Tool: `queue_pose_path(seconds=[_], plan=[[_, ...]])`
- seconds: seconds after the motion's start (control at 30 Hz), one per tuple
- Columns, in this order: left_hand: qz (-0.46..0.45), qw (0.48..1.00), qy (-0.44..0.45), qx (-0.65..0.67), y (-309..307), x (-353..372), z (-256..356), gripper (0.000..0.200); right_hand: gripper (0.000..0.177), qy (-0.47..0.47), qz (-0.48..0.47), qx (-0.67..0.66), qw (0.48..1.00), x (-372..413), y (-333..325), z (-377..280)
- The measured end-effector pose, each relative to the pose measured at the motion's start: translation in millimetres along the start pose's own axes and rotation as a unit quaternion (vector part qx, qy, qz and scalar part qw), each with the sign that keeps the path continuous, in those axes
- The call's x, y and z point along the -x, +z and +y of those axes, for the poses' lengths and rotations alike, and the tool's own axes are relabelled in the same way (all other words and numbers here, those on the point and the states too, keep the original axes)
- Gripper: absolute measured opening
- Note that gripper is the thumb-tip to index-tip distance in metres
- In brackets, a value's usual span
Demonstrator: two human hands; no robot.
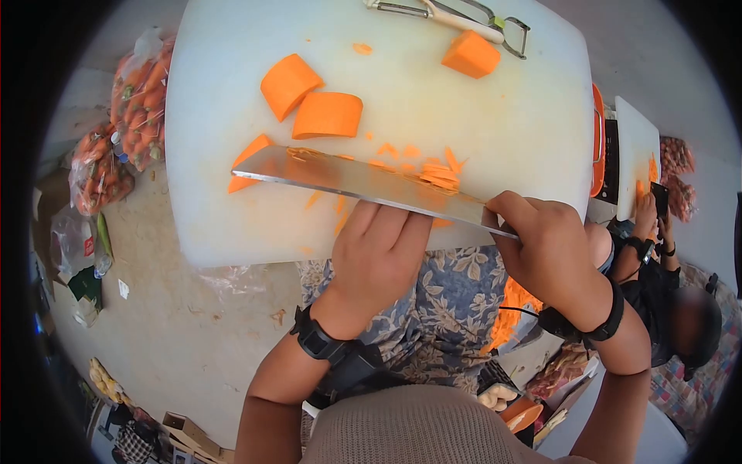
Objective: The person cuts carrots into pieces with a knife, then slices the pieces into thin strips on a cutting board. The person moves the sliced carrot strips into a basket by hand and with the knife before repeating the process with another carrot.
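Note:
A large white cutting board (479,131) fills the upper middle of the view. My right hand (545,247) grips the handle of a broad cleaver (348,178) whose blade lies tilted across the board's near side, with thin carrot slices (437,176) stuck on it. My left hand (379,251) rests at the board's near edge, fingers tucked under the blade. Three carrot chunks lie farther up the board: two side by side (309,100) and one near the top (470,54). Another carrot piece (246,162) sits partly under the blade tip.
A peeler (464,15) lies at the board's far edge. Bags of carrots (127,116) sit on the floor at left. At right another person (657,278) works at a second white board (635,147), beside an orange-rimmed container (597,139). Boxes and scraps lie below.

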State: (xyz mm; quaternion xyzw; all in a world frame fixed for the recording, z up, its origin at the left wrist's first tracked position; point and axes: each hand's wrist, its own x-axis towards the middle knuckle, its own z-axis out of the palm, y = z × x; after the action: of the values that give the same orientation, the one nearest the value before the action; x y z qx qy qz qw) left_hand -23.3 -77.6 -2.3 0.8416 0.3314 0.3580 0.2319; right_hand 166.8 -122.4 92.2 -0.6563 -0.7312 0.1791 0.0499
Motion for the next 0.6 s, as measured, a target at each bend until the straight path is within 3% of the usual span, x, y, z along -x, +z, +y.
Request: queue_pose_path(seconds=[0.2,0.6], plan=[[0.062,0.998,0.021,-0.018,1,3,-3,0.021,0.025,0.026,0.014,0.008,1.000,15,-23,-13],[0.051,0.999,-0.003,-0.001,-2,0,-1,0.024,0.021,0.017,-0.026,0.035,0.999,18,-21,-9]])
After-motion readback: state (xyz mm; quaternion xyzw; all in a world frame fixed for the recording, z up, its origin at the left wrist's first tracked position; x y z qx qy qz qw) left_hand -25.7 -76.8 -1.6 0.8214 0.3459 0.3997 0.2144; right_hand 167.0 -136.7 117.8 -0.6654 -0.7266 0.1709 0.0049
